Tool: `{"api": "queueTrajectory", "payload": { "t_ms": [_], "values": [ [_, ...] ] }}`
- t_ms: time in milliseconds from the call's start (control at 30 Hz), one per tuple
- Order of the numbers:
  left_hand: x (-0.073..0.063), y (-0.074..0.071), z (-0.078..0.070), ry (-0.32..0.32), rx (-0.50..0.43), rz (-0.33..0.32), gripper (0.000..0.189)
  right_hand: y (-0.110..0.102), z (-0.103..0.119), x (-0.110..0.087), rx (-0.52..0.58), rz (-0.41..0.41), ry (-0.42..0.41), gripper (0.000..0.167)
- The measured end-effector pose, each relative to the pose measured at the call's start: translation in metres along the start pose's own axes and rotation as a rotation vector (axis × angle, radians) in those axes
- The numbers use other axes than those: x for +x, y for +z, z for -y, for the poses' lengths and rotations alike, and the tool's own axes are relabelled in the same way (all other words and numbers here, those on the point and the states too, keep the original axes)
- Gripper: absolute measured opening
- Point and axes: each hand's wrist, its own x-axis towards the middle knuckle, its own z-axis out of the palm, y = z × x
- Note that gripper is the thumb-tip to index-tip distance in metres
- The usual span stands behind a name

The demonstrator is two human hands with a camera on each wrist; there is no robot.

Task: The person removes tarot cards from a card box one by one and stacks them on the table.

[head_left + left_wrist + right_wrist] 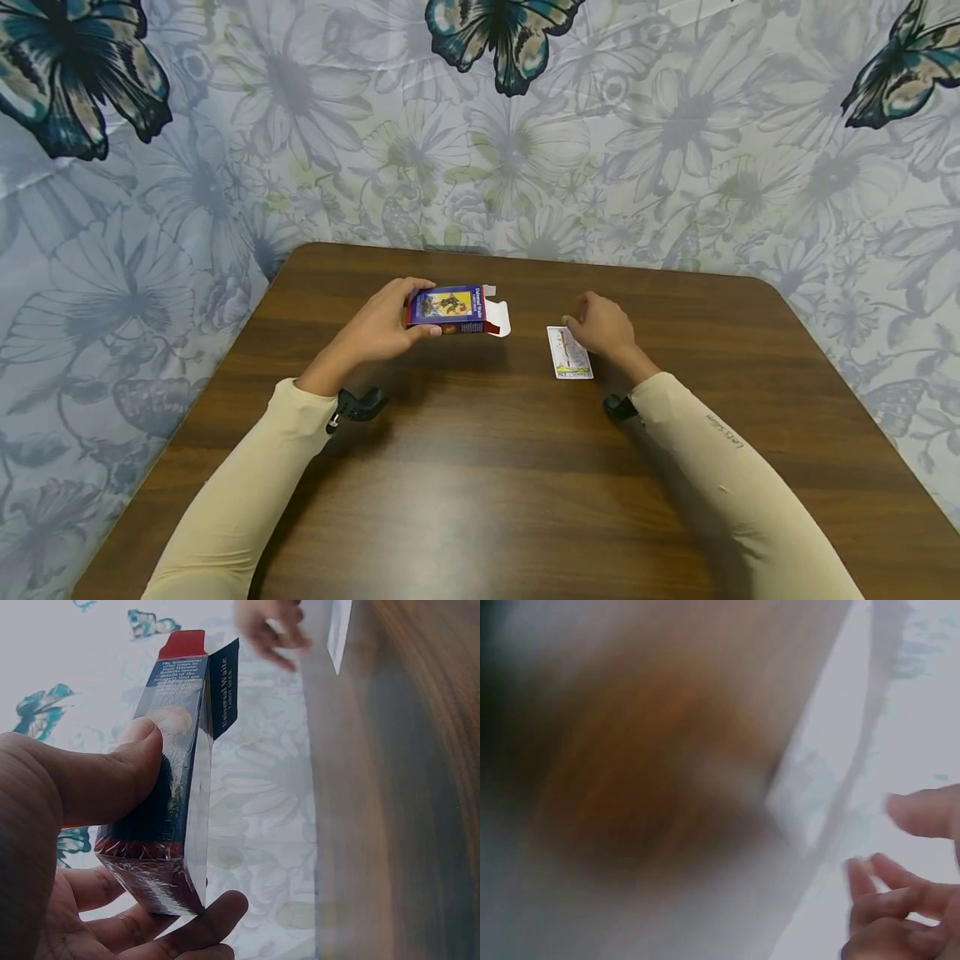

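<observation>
My left hand (375, 332) grips a blue tarot deck box (448, 307) with a yellow picture, held above the table, thumb on one side and fingers under it. "Universal Waite" is printed on a flap (226, 690) in the left wrist view. The box's right end stands open, with a white flap (498, 317) sticking out; its inside cannot be seen. To the right, a white-bordered card (572, 360) lies on the table. My right hand (606, 325) hovers by its upper edge, thumb (926, 812) apart from loosely bent fingers, nothing between them.
The brown wooden table (465, 467) has a rounded far edge close to a hanging cloth (525, 158) printed with flowers and butterflies. Dark wrist bands (362, 405) sit over both cream sleeves.
</observation>
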Motion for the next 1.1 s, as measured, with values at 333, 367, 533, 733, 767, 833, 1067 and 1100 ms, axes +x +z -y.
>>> {"api": "queueTrajectory", "payload": {
  "t_ms": [333,367,533,733,767,833,1067,1100],
  "values": [
    [0.0,-0.001,0.002,0.016,0.001,-0.01,0.068,0.007,0.081,-0.026,0.741,0.085,-0.185,0.022],
    [0.0,-0.001,0.002,0.017,-0.001,-0.013,0.068,0.009,0.086,-0.028,0.793,0.112,-0.156,0.022],
    [0.001,-0.001,0.004,0.023,-0.001,-0.025,0.068,0.022,0.1,-0.033,0.936,0.147,-0.049,0.025],
    [0.001,0.003,0.007,0.031,-0.007,-0.015,0.068,0.031,0.102,-0.035,0.934,0.187,-0.003,0.028],
    [0.001,0.003,0.007,0.032,-0.007,-0.015,0.068,0.032,0.101,-0.036,0.932,0.206,0.001,0.028],
    [0.001,0.005,0.008,0.032,-0.004,-0.017,0.069,0.033,0.101,-0.037,0.943,0.242,0.011,0.027],
    [0.005,0.008,0.009,0.063,0.005,0.0,0.068,0.044,0.096,-0.034,0.948,0.278,0.029,0.023],
    [0.005,0.009,0.01,0.064,0.006,0.003,0.068,0.046,0.095,-0.033,0.934,0.283,0.03,0.023]
  ]
}}
